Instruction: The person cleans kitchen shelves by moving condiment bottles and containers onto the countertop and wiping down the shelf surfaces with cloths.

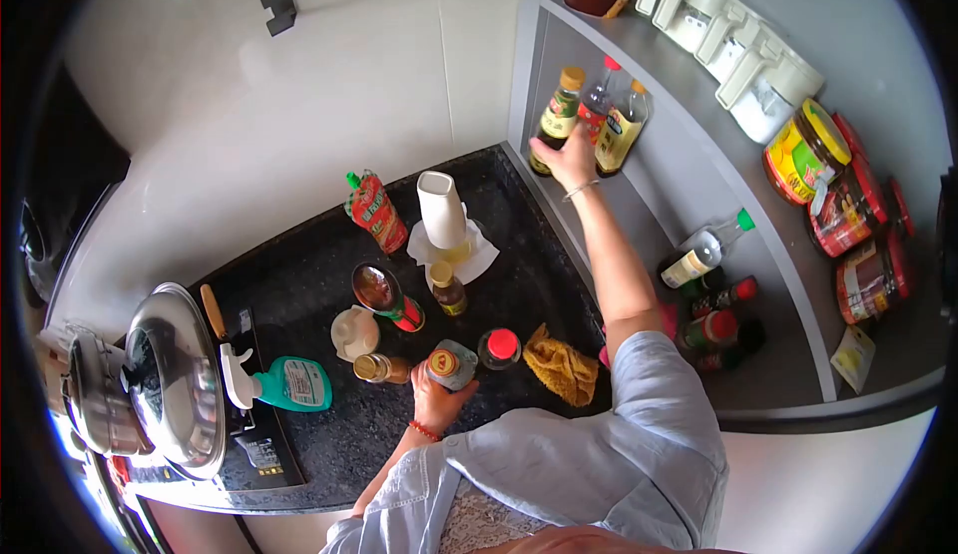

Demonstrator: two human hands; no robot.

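Observation:
My right hand [571, 162] is wrapped round a dark sauce bottle [560, 115] with a tan cap, upright at the left end of the lower shelf. Just beside it stand a red-capped bottle [597, 100] and a yellow-labelled bottle [621, 135]. Low over the black counter, my left hand [439, 402] closes on a clear bottle [457, 368] with a gold and red cap. Close to that hand are a small brown spice jar [381, 368] and a red-lidded bottle [499, 348]. A yellow cloth [561, 366] lies to the right.
The counter [299, 284] also bears a red sauce pouch [376, 213], a white container [441, 210], a small brown bottle [448, 289], a green spray bottle [294, 384] and a steel lid [180, 384]. Grey shelves [689, 85] hold jars, and several bottles lean low on the right.

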